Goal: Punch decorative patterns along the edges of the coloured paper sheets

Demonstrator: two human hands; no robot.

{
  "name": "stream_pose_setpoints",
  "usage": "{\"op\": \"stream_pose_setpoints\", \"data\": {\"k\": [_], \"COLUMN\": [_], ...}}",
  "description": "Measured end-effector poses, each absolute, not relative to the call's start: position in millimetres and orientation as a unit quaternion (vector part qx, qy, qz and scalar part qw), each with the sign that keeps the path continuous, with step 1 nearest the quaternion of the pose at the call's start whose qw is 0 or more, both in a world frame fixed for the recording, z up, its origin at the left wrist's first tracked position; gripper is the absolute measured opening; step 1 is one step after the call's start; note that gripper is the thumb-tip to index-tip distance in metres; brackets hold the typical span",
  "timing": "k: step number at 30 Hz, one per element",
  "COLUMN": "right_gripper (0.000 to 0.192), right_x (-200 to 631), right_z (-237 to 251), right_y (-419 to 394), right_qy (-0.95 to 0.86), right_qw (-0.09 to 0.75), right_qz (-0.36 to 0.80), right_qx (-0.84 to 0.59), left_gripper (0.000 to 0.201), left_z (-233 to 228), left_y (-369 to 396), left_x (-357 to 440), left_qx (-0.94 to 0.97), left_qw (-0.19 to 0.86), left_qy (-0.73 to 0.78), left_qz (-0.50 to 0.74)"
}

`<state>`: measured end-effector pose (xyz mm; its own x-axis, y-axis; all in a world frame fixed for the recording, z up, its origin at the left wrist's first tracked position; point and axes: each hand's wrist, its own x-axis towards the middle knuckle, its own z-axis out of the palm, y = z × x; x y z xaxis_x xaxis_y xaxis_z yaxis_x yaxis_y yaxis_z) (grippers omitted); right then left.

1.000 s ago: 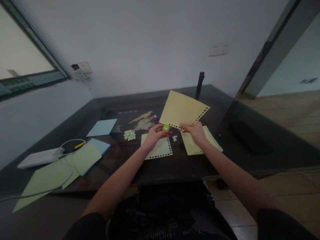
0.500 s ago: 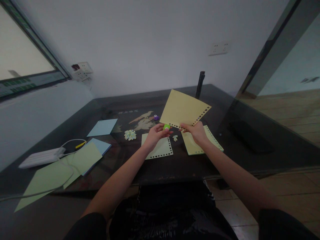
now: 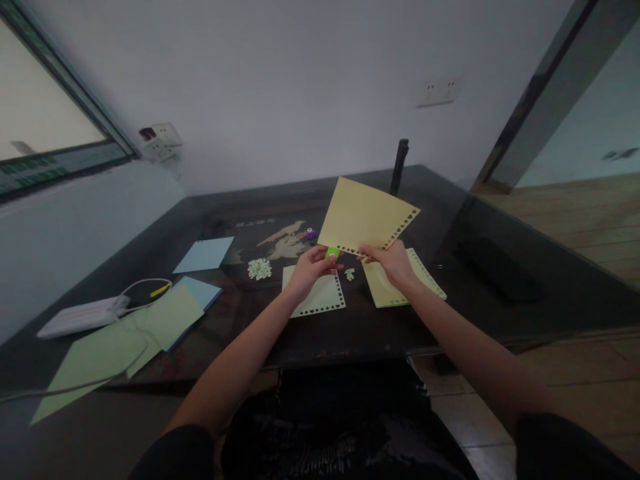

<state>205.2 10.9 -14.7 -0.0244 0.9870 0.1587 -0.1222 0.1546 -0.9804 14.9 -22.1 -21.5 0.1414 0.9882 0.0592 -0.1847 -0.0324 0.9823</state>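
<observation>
My right hand (image 3: 391, 265) pinches the lower edge of a yellow paper sheet (image 3: 363, 213), held tilted above the dark table (image 3: 350, 327). One edge of that sheet carries a row of punched heart-shaped holes. My left hand (image 3: 309, 268) grips a small green paper punch (image 3: 332, 253) pressed against the sheet's bottom edge. Under my hands lie two more sheets with punched borders, a pale green one (image 3: 320, 297) and a yellow one (image 3: 400, 283).
A heap of punched paper bits (image 3: 259, 269) and a purple punch (image 3: 311, 233) sit behind the sheets. Blue sheets (image 3: 205, 255), green sheets (image 3: 120, 340), a white power strip (image 3: 75, 317) with cable lie at left. A black post (image 3: 399, 167) stands at the back.
The held sheet and both hands have shifted only slightly; the view has tilted a little. Nothing else has moved.
</observation>
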Motion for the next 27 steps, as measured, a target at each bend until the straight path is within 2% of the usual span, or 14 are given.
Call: {"op": "stream_pose_setpoints", "data": {"k": [11,27], "right_gripper": [0.035,0.034], "right_x": [205.6,206.6], "right_z": [-15.9,-12.4], "right_y": [12.3,6.9], "right_qy": [-0.520,-0.575], "right_qw": [0.558,0.501], "right_qz": [0.494,0.493], "right_qx": [-0.418,-0.419], "left_gripper": [0.030,0.022], "left_z": [-24.9,-28.2], "left_y": [-21.4,-18.1], "left_x": [18.2,15.9], "left_qx": [0.486,0.422], "left_qw": [0.578,0.605], "left_qy": [0.385,0.385], "left_qz": [0.531,0.555]}}
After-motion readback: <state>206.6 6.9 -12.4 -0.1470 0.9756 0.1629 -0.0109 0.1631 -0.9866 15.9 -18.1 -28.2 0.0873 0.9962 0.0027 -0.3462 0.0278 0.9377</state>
